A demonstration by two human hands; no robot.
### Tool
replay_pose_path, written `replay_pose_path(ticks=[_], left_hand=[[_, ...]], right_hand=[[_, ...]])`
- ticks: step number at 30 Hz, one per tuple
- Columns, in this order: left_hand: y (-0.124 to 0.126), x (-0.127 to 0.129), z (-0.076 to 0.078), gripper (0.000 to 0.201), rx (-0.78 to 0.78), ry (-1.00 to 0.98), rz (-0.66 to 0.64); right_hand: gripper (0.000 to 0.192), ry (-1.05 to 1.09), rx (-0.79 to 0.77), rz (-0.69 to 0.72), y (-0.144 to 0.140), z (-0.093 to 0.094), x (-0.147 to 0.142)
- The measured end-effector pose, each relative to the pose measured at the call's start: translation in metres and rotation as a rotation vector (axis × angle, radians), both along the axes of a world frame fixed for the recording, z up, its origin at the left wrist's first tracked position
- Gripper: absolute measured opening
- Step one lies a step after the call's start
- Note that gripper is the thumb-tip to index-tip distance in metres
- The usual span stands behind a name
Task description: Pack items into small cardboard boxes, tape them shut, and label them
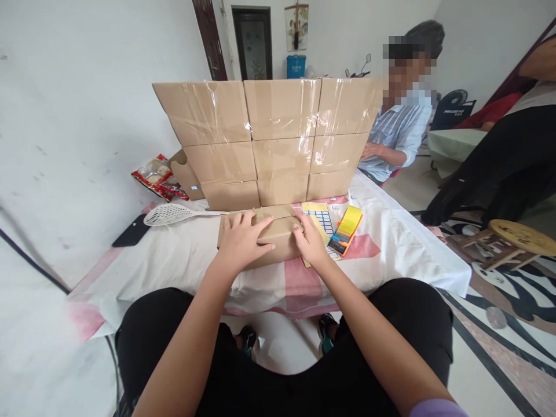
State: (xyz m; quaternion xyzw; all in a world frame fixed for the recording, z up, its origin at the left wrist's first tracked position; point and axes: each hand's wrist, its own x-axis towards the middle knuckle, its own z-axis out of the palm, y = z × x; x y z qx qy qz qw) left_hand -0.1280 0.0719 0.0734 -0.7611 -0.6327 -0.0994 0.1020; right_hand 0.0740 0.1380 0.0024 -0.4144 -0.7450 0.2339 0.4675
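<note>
In the head view, the low cardboard box (284, 242) lies in front of you on the tablecloth (252, 282), before the wall of taped cartons (282, 116). Your left hand (238, 236) is spread open over its top, and your right hand (311, 238) has its fingers bent at the right end, near the seam (282, 216); whether it grips or only presses, I cannot tell. The step seems to be holding the top closed. For this, I would press equally on both sides of the seam, so that the edges meet evenly, and not so strongly that the cardboard bends. Please mind the orange-and-yellow tool (346, 229), perhaps a tape dispenser, near your right hand.
</note>
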Motion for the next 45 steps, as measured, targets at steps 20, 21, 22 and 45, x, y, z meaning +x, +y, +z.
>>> replay_pose_path(ticks=[20,21,22,45], left_hand=[[0.000,0.011,-0.002,0.057,0.029,-0.142,-0.042],[0.000,0.011,-0.002,0.058,0.034,-0.142,-0.041],[0.000,0.010,-0.002,0.059,0.038,-0.143,-0.042],[-0.022,0.002,-0.009,0.061,0.258,-0.103,-0.001]], right_hand=[[0.041,-0.001,0.032,0.061,0.003,0.003,0.006],[0.042,0.005,0.024,0.054,0.002,0.007,0.009],[0.042,0.018,0.020,0.033,0.002,0.012,0.012],[0.033,0.438,-0.266,-0.436,0.041,-0.021,0.085]])
